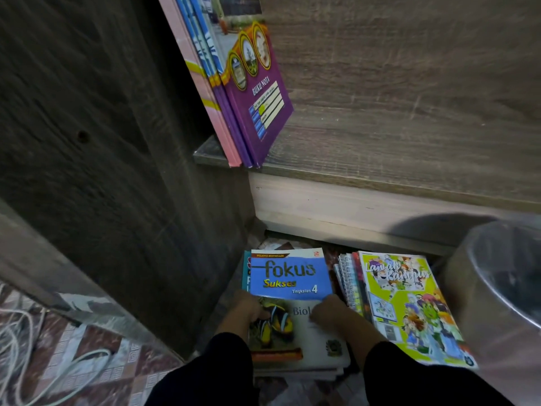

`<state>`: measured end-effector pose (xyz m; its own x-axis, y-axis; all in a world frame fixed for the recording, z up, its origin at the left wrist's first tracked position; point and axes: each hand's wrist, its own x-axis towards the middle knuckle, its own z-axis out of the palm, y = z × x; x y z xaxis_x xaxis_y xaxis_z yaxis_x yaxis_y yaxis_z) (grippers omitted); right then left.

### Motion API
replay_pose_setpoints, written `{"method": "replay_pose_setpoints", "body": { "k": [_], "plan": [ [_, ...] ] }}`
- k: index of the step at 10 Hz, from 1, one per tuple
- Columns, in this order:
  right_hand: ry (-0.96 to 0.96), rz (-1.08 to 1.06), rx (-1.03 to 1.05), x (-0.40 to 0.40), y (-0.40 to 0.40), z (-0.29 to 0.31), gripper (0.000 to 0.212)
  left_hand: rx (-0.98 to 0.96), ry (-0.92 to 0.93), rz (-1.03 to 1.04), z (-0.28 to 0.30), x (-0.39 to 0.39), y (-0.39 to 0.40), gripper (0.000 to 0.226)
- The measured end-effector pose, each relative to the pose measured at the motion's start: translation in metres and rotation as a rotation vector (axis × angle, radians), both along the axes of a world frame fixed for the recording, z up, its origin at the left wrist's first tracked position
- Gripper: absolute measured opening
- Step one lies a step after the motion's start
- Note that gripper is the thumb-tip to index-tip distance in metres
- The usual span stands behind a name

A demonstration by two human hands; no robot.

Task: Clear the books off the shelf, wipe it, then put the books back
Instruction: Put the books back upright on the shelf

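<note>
Your left hand (247, 310) and right hand (328, 310) each grip the Fokus book (289, 278) atop the floor stack. Shelf (395, 148) mostly bare; purple books (257, 112) remain. Likely restocking: lift, stand upright.

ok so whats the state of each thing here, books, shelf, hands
purple notebooks: upright on the shelf, leaning left
shelf: mostly bare to their right
Fokus book: flat on top of a floor stack
left hand: gripping its left edge
right hand: gripping its right edge
comic book: flat on the neighbouring floor stack
</note>
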<state>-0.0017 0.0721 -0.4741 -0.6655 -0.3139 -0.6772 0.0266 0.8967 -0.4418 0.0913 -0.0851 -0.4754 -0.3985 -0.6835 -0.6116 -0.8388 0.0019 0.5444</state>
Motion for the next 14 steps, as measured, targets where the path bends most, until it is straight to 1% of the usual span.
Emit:
{"method": "replay_pose_setpoints", "body": {
  "k": [1,2,3,4,5,6,7,8,9,10,11,12,13,14],
  "plan": [
    [0.050,0.250,0.044,0.003,-0.003,0.010,0.036,-0.004,-0.078,-0.086,0.015,0.003,0.000,0.054],
    [-0.010,0.158,0.052,0.003,-0.005,0.011,0.035,0.084,0.014,-0.043,0.013,0.003,-0.002,0.050],
    [0.033,0.217,0.024,-0.001,-0.006,0.005,0.033,0.333,0.152,0.106,0.008,0.010,-0.006,0.034],
    [0.029,0.191,0.030,-0.001,-0.005,0.006,0.032,0.554,0.222,0.170,0.009,0.015,-0.006,0.010],
    [0.043,0.115,-0.002,0.002,-0.009,0.004,0.021,0.606,0.276,0.156,0.004,0.012,-0.002,0.016],
    [-0.112,-0.197,-0.117,0.000,-0.013,0.005,0.023,0.617,0.271,0.152,0.001,0.007,0.004,0.034],
    [-0.095,-0.149,-0.156,-0.002,-0.012,0.009,0.033,0.621,0.318,0.157,0.004,0.004,0.002,0.032],
    [-0.234,-0.250,-0.287,-0.003,-0.002,0.009,0.014,0.550,0.514,0.142,0.019,0.000,-0.002,0.038],
    [-0.401,-0.401,-0.675,-0.002,0.004,0.010,0.020,0.514,0.707,0.066,0.047,0.003,-0.003,0.046],
    [-0.373,-0.365,-1.016,-0.008,0.010,0.023,0.053,0.556,0.812,-0.060,0.067,0.012,-0.012,0.057],
    [-0.257,-0.329,-1.084,-0.018,0.014,0.035,0.063,0.548,0.847,-0.173,0.077,0.023,-0.019,0.062],
    [-0.102,-0.358,-1.095,-0.014,0.018,0.043,0.074,0.466,0.858,-0.150,0.081,0.027,-0.025,0.070],
    [-0.037,-0.309,-1.068,-0.003,0.024,0.043,0.070,0.392,0.806,-0.112,0.074,0.030,-0.023,0.062],
    [-0.018,-0.155,-0.937,0.003,0.030,0.041,0.077,0.350,0.677,-0.077,0.058,0.040,-0.011,0.065]
  ]
}}
